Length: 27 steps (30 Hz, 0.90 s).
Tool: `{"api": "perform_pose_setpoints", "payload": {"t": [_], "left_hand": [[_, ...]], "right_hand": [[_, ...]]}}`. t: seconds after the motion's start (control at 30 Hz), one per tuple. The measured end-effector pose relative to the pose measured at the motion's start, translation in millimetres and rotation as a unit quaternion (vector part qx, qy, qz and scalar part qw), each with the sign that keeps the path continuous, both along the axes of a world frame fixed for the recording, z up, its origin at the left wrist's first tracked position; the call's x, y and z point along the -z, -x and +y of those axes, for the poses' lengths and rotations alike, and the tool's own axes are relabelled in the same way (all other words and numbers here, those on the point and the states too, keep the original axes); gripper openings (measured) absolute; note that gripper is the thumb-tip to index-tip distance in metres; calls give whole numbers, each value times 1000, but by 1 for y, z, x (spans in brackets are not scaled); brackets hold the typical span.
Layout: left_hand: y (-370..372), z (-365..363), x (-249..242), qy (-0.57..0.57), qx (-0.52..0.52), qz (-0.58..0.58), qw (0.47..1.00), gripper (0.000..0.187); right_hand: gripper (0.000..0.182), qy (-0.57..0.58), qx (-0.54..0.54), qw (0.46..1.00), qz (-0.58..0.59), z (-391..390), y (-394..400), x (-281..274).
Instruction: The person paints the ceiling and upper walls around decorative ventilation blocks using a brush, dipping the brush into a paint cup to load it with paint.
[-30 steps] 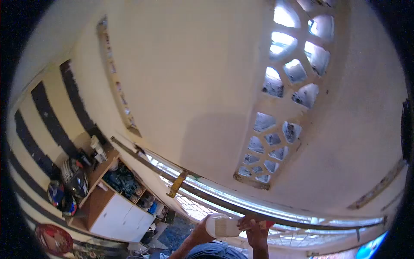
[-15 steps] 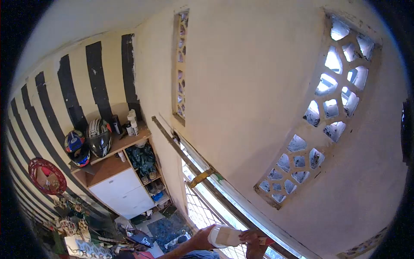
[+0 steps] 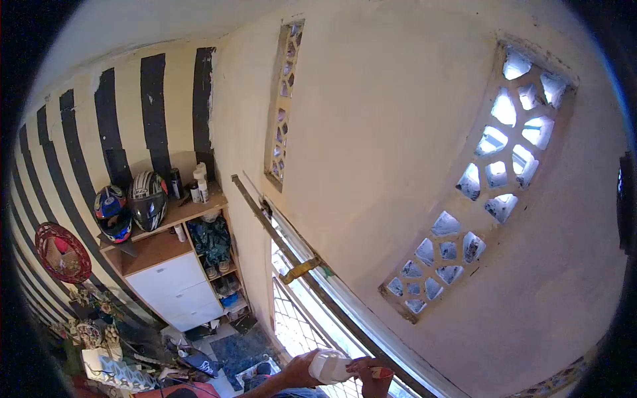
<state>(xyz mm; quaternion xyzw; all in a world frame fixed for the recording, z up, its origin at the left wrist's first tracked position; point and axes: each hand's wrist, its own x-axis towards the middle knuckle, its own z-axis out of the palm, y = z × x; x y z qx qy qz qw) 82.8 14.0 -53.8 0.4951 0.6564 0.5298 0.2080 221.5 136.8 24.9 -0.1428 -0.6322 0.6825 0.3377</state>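
Observation:
My left hand is closed round a white tub, low in the view and tilted with its mouth toward the right. Fingers of my right hand are closed on a flat tool with a pale, broad end at the tub's mouth; a red-orange part of it shows by the palm. I cannot tell the tool's kind. Both hands are in front of the bright barred window, beneath a long rail on a yellowish bracket.
Two helmets and several bottles stand on a cabinet at the left. Shoes and a dark bag fill its shelves. Below are cluttered floor items. Pierced vent blocks pattern the cream wall.
The view has shifted a little, so the cabinet and rail sit further left. Both hands, with the tub and tool, appear slightly further left; the tool's pale end now shows less.

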Motion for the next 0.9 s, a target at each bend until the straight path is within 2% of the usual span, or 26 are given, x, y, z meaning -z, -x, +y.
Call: {"api": "perform_pose_setpoints", "payload": {"t": [0.1,0.13,0.23,0.27,0.37,0.43,0.47,0.5,0.53,0.57,0.63,0.7,0.77,0.8,0.9], "left_hand": [[-1,1,-5,8,10,0,1000,67],[0,1,-5,20,18,-22,999,71],[-1,7,10,40,19,-18,999,73],[-2,8,13,40,24,-17,999,73],[-3,10,8,32,41,-36,998,75],[-5,9,-6,39,21,2,999,74],[-5,11,-1,-4,-2,18,1000,63],[-6,11,23,3,-10,54,998,63],[-7,11,22,10,-18,91,996,63],[-5,12,22,20,-54,75,996,63],[-12,10,0,47,-88,78,992,65],[-13,7,-33,0,-67,42,997,65],[-15,9,-33,-43,-61,5,997,65],[-16,8,-30,-30,-60,-4,998,65],[-18,5,-27,-76,-67,-32,994,66]], "right_hand": [[13,-20,-36,999,35,4,2,6],[14,-27,16,998,-54,-1,0,-2],[16,-67,-10,998,8,0,6,-2],[16,-61,20,997,-38,-3,-1,-8],[15,-123,21,992,-22,9,-4,43],[13,-124,26,990,-56,6,-2,29],[11,-126,20,988,-92,3,-1,17],[10,-124,10,983,-132,-1,-1,6],[9,-167,63,976,-125,-6,0,-1],[9,-208,111,964,-122,-9,2,-6],[8,-241,133,950,-146,-12,1,-14],[10,-353,167,900,-192,-20,5,-44],[12,-296,168,927,-157,-31,6,-54],[11,-327,149,915,-185,-31,4,-59],[13,-273,158,925,-212,-38,-2,-59]]}}
